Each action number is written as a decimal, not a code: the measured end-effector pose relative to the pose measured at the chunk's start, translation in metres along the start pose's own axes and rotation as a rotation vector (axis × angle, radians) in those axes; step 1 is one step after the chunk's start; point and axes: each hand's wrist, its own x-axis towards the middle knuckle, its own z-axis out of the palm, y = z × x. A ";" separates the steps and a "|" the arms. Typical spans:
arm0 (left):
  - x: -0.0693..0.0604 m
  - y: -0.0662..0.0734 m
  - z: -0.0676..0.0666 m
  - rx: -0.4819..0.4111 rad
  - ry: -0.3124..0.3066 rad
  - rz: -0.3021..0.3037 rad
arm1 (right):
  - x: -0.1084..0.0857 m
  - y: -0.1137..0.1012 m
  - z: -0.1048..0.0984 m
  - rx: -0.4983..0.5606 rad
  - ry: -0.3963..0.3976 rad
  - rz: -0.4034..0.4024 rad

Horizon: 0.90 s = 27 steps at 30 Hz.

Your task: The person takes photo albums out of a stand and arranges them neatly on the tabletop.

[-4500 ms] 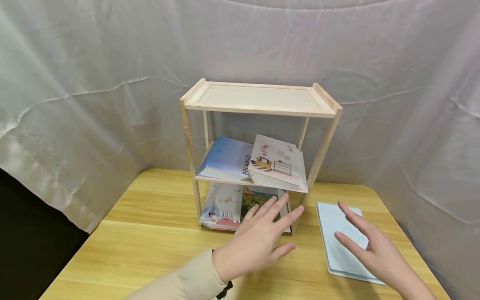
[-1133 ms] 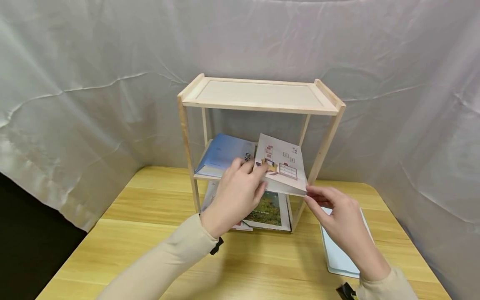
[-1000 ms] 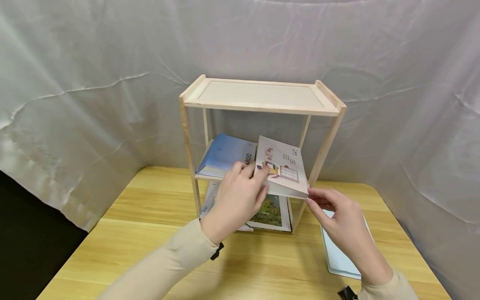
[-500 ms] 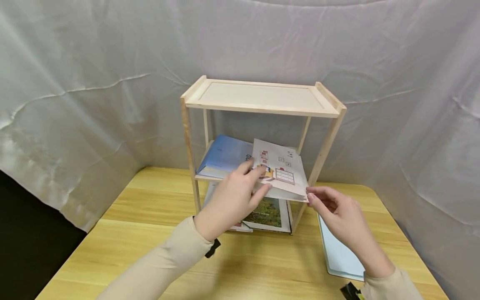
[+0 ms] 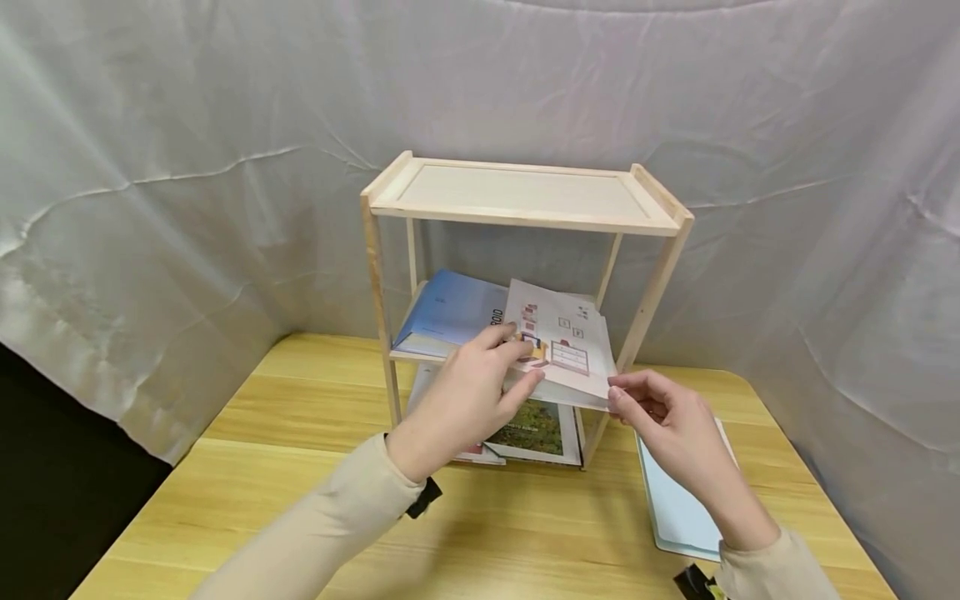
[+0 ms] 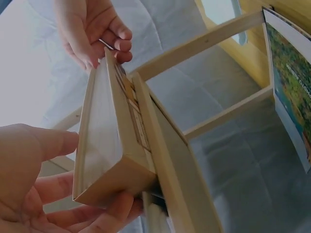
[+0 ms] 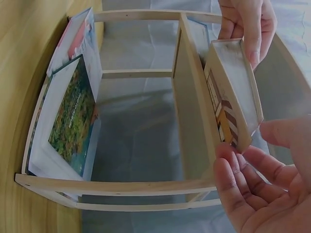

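A thick album (image 5: pixel 592 337) with a room drawing on its pale cover lies on the middle tier of a small wooden shelf (image 5: pixel 517 190), its front edge towards me. My left hand (image 5: pixel 468 396) holds its left side, with thumb and fingers on either face of the album (image 6: pixel 102 141) in the left wrist view. At the front right corner, my right hand (image 5: pixel 678 425) pinches the album between thumb and fingers. To its left lies a blue album (image 5: pixel 453 304) lettered "POLAROID", partly hidden by my left hand.
On the bottom tier stand a photo album (image 5: pixel 536 429) with a landscape cover and another pale book, mostly hidden. A light blue notebook (image 5: pixel 675 508) lies on the wooden table (image 5: pixel 247 400) at right. Grey cloth (image 5: pixel 225 250) hangs behind the shelf.
Both hands were apart from the album at first, then took hold of it. Over the last second, its front edge has come slightly down and towards me.
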 end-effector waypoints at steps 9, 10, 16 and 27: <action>-0.010 0.004 -0.004 -0.051 0.050 0.058 | -0.006 0.003 -0.001 0.034 0.020 -0.046; -0.010 0.002 -0.005 -0.077 0.048 0.048 | -0.005 0.003 -0.001 0.028 0.018 -0.045; -0.003 -0.013 -0.017 -0.201 -0.012 -0.125 | 0.000 0.004 -0.003 0.042 -0.019 0.000; -0.001 -0.017 -0.021 -0.505 -0.212 -0.378 | 0.001 0.002 -0.005 0.136 -0.056 0.049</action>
